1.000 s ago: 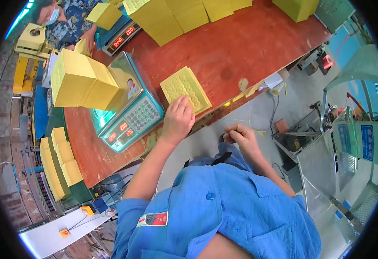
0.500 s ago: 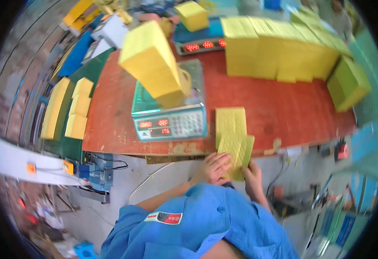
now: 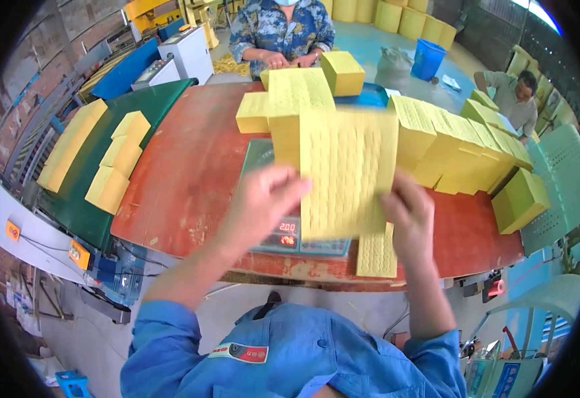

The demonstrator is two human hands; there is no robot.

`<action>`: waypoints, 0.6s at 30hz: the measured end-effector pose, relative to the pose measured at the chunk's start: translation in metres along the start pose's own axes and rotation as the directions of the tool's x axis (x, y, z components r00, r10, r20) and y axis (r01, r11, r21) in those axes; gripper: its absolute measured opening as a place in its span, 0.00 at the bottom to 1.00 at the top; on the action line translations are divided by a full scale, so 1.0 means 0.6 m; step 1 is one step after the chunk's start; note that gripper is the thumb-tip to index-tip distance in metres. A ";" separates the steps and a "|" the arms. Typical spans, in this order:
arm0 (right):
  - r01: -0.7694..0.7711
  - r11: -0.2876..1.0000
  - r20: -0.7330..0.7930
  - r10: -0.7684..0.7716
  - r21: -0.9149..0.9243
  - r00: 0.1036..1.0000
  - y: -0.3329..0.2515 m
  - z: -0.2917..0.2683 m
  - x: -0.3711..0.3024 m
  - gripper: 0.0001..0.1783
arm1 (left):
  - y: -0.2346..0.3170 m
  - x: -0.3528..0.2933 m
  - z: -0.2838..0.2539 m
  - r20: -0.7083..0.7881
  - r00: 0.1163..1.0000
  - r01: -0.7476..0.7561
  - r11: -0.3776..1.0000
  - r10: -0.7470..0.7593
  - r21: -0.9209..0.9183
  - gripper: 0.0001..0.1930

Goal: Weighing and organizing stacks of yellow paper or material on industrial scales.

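Note:
My left hand and my right hand hold up a thin yellow perforated sheet by its two side edges, above a green weighing scale with a red lit display. A stack of yellow sheets stands on the scale behind the held sheet. Another yellow sheet lies on the red table at its near edge, just below my right hand.
Rows of yellow stacks line the table's right side, and more yellow stacks lie on a green bench at left. A person in a patterned shirt works at the far side, and another person sits at far right. A blue bucket stands beyond.
My view has swung up to face the table. Both hands, earlier low at the table's near edge on the yellow sheet, have lifted a yellow sheet up in front of the scale.

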State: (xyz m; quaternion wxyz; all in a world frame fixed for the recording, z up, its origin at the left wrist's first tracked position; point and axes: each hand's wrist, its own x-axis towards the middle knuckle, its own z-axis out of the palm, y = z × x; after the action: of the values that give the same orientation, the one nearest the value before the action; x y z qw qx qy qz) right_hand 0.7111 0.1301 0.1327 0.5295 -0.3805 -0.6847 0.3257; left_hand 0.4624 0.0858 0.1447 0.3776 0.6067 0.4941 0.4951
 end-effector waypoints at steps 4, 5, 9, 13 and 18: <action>-0.035 0.987 -0.025 0.040 0.156 0.999 -0.031 0.076 0.210 0.23 | 0.043 0.198 -0.109 -0.059 0.996 -0.070 0.998 0.069 -0.005 0.12; -0.007 0.985 -0.010 0.008 0.174 1.000 -0.027 0.095 0.248 0.24 | 0.043 0.235 -0.131 -0.046 0.999 -0.021 0.999 0.022 0.026 0.12; -0.105 0.994 -0.012 0.104 -0.022 0.994 0.014 0.145 0.325 0.25 | -0.007 0.302 -0.166 0.011 0.992 0.128 0.992 -0.128 0.026 0.14; -0.116 0.978 -0.028 0.113 -0.172 0.993 0.057 0.153 0.334 0.23 | -0.050 0.322 -0.173 0.021 0.982 0.183 0.979 -0.185 0.096 0.15; -0.090 0.972 -0.035 0.084 -0.216 0.996 0.072 0.148 0.320 0.22 | -0.071 0.322 -0.174 0.089 0.980 0.174 0.984 -0.177 0.041 0.15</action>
State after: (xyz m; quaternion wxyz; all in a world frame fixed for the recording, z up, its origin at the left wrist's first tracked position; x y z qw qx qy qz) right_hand 0.6035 0.3137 0.1674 0.4785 -0.4700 -0.6921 0.2670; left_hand 0.3554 0.2801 0.1719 0.4322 0.5892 0.5357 0.4231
